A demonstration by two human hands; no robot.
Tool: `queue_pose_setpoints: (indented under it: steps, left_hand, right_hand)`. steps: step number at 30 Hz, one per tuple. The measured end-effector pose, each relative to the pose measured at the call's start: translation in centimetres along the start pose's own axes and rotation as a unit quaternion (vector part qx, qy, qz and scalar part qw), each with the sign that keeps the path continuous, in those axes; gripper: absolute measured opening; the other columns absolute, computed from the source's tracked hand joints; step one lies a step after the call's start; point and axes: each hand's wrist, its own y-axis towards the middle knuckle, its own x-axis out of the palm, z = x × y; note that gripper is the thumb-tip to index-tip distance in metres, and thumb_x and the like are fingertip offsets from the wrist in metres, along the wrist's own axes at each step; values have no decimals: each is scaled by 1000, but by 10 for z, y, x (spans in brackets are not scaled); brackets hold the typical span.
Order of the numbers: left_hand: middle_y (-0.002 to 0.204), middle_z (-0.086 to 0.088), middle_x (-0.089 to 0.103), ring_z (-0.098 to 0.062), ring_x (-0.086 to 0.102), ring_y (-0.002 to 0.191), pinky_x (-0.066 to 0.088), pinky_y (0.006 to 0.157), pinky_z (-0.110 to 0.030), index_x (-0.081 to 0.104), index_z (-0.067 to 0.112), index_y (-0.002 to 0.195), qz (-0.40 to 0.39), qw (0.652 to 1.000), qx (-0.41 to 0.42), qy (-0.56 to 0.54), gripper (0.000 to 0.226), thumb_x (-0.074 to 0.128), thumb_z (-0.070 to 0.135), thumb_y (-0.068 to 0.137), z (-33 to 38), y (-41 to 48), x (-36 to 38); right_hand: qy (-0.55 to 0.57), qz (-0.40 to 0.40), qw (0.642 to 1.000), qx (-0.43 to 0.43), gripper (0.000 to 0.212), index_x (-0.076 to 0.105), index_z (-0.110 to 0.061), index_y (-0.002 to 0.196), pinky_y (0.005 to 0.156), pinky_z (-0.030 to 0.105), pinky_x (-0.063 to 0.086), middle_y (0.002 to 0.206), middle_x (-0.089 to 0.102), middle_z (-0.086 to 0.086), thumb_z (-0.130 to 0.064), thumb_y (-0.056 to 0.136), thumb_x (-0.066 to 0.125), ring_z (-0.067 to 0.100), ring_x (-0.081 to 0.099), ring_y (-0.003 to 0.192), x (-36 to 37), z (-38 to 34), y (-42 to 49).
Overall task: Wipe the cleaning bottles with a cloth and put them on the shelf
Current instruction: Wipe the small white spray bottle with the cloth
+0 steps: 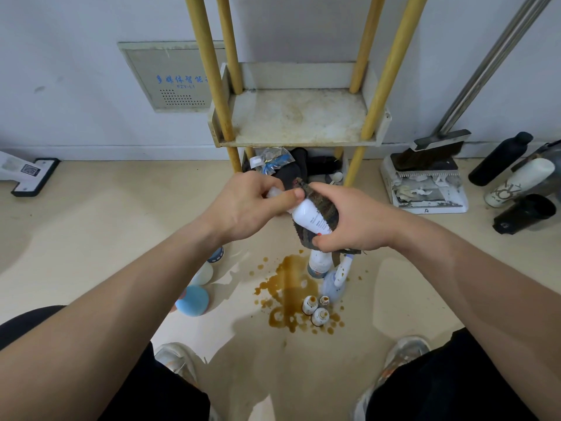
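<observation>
My left hand is clamped on the cap end of the white bottle, thumb on top. My right hand grips the dark cloth, wrapped round the bottle's body. The bottle is tilted, held in the air in front of the shelf. Below, three small brown bottles and a spray bottle stand in a brown spill.

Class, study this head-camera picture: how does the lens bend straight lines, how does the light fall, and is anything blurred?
Head view: the wide lens splays the yellow shelf posts outward and swells the forearms at the edges; light is soft, leaving pale shadows on the floor; left hand, right hand, cloth and white bottle look sharp.
</observation>
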Motion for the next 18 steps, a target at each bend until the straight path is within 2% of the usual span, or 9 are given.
queue_pose_setpoints:
  steps: [3, 5, 7, 9, 10, 12, 14, 16, 18]
  left_hand:
    - [57, -4, 64, -8, 52, 50, 41, 52, -18, 68, 4, 71, -13, 998, -39, -54, 55, 66, 55, 89, 2, 1, 0]
    - [64, -2, 67, -11, 59, 59, 49, 53, -23, 70, 7, 83, -38, 995, -15, -94, 43, 69, 49, 87, 2, -2, -3]
    - [73, 2, 67, -15, 65, 70, 57, 56, -30, 68, 11, 96, -57, 991, 11, -124, 23, 73, 32, 90, 1, -4, -6]
    - [76, 1, 65, -16, 65, 72, 58, 56, -32, 65, 12, 99, -59, 989, 23, -132, 15, 71, 23, 93, 2, -4, -8]
    - [74, 1, 64, -14, 63, 69, 55, 54, -30, 65, 11, 97, -51, 990, 27, -128, 14, 71, 24, 93, 3, -5, -9]
    - [67, 0, 59, -12, 56, 60, 48, 50, -27, 65, 7, 89, -24, 992, 19, -121, 23, 71, 29, 94, 5, -3, -7]
    - [61, -3, 51, -10, 45, 53, 39, 49, -22, 62, -4, 82, 15, 991, -12, -132, 40, 70, 33, 94, 8, -1, -3]
    - [58, -1, 47, -8, 41, 49, 34, 48, -17, 61, -9, 78, 44, 987, -41, -149, 49, 71, 36, 93, 9, 0, 1]
    - [56, -2, 52, -9, 45, 48, 37, 46, -17, 65, -5, 78, 43, 983, -59, -170, 51, 70, 45, 90, 10, -3, 3]
  right_hand:
    - [10, 3, 1000, -3, 45, 57, -27, 105, 65, 34, 51, 85, 63, -6, -20, 70, 85, 10, 59, 71, 1, 0, 0]
    - [26, -3, 1000, 1, 49, 58, -26, 106, 69, 34, 53, 89, 65, -7, -26, 68, 90, 11, 62, 77, -1, 0, 1]
    - [55, -12, 998, 8, 58, 59, -28, 106, 73, 28, 52, 92, 65, -12, -37, 62, 95, 6, 63, 82, -3, 1, 1]
    - [83, -16, 996, 14, 72, 60, -29, 115, 82, 30, 53, 97, 67, -16, -49, 54, 94, 7, 65, 91, -4, 1, 2]
    - [93, -16, 995, 13, 73, 60, -30, 116, 84, 34, 55, 98, 69, -15, -50, 53, 93, 9, 67, 93, -4, 1, 3]
    - [86, -12, 996, 6, 65, 61, -31, 111, 86, 39, 56, 97, 70, -11, -45, 57, 94, 13, 68, 92, -4, -2, 1]
    - [56, -1, 998, 0, 59, 60, -26, 108, 85, 41, 56, 96, 68, -8, -39, 62, 95, 15, 66, 90, -2, -3, 2]
    - [36, 8, 999, 7, 64, 60, -26, 113, 85, 39, 55, 99, 67, -10, -43, 61, 94, 13, 65, 92, 0, -2, 3]
    - [39, 12, 999, 22, 79, 59, -28, 122, 87, 33, 54, 105, 67, -15, -53, 55, 93, 9, 64, 97, 3, 1, 5]
